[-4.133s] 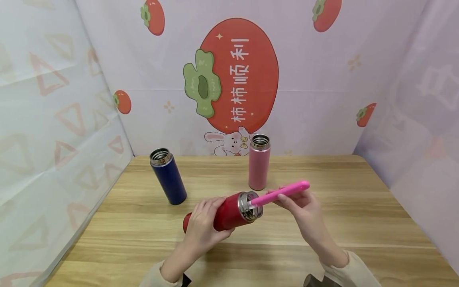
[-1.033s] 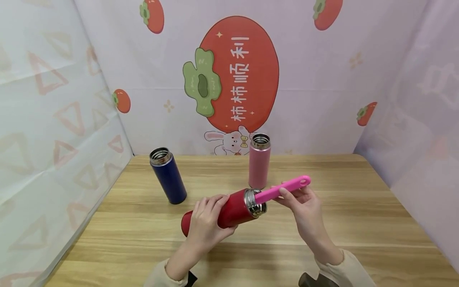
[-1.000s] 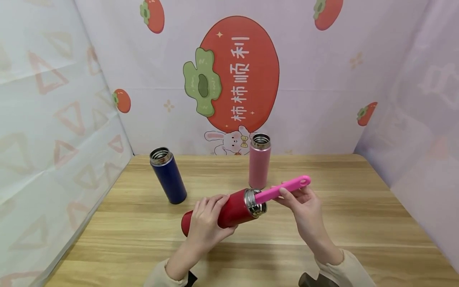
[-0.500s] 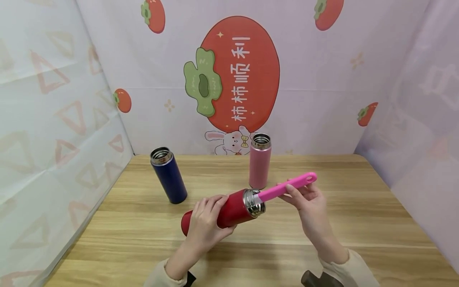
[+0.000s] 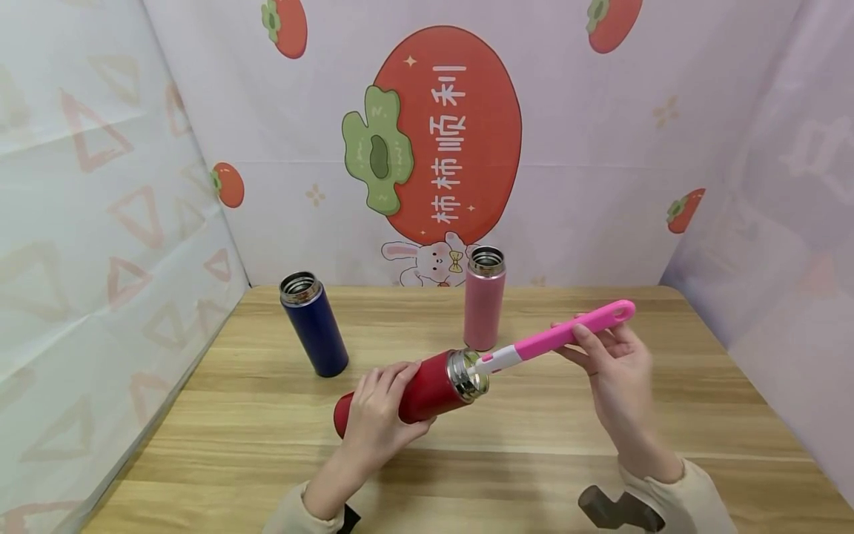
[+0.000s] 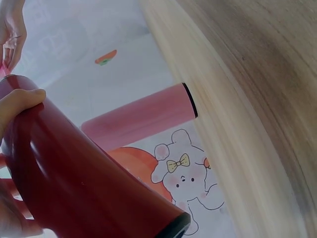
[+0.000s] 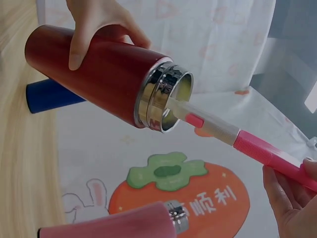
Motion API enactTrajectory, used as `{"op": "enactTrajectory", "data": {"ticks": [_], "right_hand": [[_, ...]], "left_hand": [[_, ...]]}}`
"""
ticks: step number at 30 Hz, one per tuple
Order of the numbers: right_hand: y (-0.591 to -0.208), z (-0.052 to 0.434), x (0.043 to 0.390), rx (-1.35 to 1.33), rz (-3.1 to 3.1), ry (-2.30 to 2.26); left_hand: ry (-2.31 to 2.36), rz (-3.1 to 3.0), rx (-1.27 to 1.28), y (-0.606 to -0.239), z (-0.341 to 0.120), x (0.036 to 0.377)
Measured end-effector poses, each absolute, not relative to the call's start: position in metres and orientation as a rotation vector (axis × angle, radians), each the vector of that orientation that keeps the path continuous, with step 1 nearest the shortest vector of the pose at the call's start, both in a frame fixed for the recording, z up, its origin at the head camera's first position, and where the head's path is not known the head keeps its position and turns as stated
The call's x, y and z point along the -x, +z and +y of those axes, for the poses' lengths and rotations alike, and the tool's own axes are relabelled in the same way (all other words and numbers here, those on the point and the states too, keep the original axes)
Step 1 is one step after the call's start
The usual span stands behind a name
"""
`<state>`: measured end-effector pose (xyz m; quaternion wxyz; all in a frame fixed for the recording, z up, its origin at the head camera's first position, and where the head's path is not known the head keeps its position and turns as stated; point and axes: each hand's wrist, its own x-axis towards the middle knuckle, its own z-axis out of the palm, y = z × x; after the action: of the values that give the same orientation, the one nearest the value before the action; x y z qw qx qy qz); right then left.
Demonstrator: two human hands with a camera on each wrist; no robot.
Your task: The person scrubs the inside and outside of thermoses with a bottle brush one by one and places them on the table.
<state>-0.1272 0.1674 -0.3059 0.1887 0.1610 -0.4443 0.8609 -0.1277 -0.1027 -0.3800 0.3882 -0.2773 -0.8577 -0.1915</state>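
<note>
My left hand (image 5: 382,411) grips a red flask (image 5: 422,393) tilted above the table, its steel mouth (image 5: 468,373) pointing right. In the left wrist view the red flask (image 6: 74,183) fills the lower left, with my fingers (image 6: 20,101) curled over it. My right hand (image 5: 610,357) holds the pink handle of a bottle brush (image 5: 567,334). The brush's white neck (image 7: 205,121) runs into the flask's mouth (image 7: 166,99), and its head stays hidden inside. The right wrist view shows the red flask (image 7: 94,72) and my left hand (image 7: 99,22) on it.
A dark blue flask (image 5: 313,324) stands open at the back left of the wooden table (image 5: 667,400). A pink flask (image 5: 484,299) stands open behind the red one. Patterned fabric walls close in the table on three sides.
My right hand has drawn the brush out to the right and upward, so the white neck now shows outside the flask's mouth. The left hand and the red flask have barely shifted.
</note>
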Motion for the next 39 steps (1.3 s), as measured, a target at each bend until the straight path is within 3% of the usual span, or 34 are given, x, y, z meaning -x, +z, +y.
{"op": "enactTrajectory", "data": {"ticks": [20,39], "right_hand": [[-0.301,0.193,0.131,-0.472,-1.158,2.472],[-0.308,0.178,0.132,-0.342,-1.180,2.490]], "left_hand": [[-0.463,-2.143,0.736,-0.381,-0.115,0.128],[-0.456,-2.126,0.697,-0.377,-0.113,0.125]]}}
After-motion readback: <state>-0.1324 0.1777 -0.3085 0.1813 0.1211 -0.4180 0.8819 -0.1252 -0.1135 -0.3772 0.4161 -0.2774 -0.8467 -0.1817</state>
